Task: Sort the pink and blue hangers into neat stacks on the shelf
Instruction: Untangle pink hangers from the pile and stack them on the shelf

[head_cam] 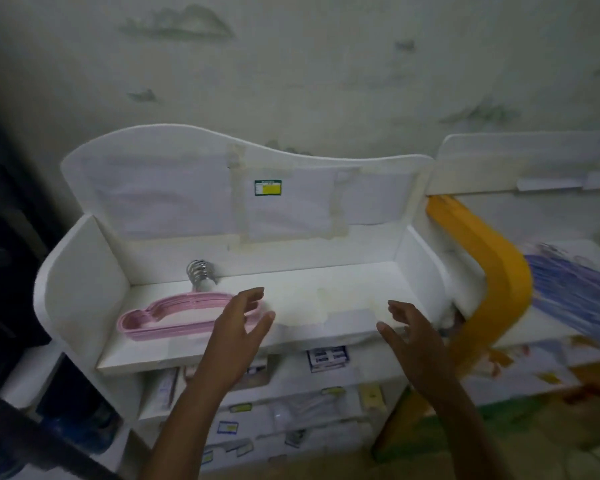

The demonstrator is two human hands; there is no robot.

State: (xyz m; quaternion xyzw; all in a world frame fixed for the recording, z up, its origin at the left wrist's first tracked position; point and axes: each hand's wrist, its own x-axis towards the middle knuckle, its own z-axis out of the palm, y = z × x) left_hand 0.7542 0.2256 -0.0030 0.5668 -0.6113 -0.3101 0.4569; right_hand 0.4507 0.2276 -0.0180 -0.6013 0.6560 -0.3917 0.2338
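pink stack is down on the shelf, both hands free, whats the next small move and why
Probably turn right and reach for the blue hangers: the pink stack already lies flat on the shelf, its right half is bare, and the left hand and right hand hold nothing.

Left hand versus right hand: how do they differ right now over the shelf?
The left hand reaches over the right end of the pink hanger stack; the right hand hovers over bare shelf with no hanger near it. The left hand's fingers are fairly straight; the right hand's fingers curl more loosely. Whether the left hand touches the stack cannot be told. Both are empty and spread, palms facing inward.
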